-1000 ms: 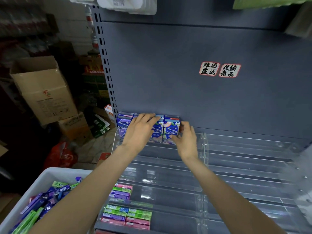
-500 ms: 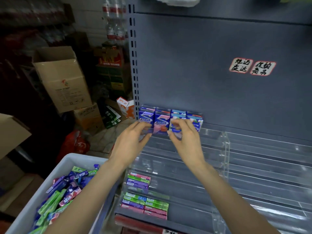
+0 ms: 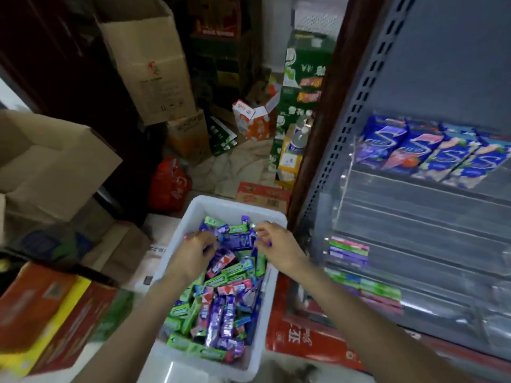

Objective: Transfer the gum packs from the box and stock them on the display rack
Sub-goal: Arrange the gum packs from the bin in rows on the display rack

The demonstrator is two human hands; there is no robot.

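Note:
A white plastic box [image 3: 240, 205] on the floor holds a heap of loose gum packs [image 3: 221, 299] in green, purple, blue and pink. Both my hands are down in its far end. My left hand [image 3: 193, 251] has its fingers curled over blue packs. My right hand [image 3: 278, 246] curls its fingers at the pile beside it. Blur hides whether either hand holds a pack. To the right stands the clear tiered display rack [image 3: 414, 217]. A row of upright blue packs [image 3: 431, 153] fills its top tier, and flat packs [image 3: 349, 250] lie on the lower tiers.
Cardboard boxes [image 3: 149, 62] and an open carton [image 3: 49, 167] crowd the left. A red bag [image 3: 168, 183] lies behind the white box. A red carton [image 3: 307, 338] sits under the rack, green cartons [image 3: 301, 78] stand by the grey shelf upright [image 3: 356, 106], and a coloured carton [image 3: 49, 308] is at lower left.
Both hands have left the blue packs on the top tier and dropped into the white box. My view has swung left and down toward the box.

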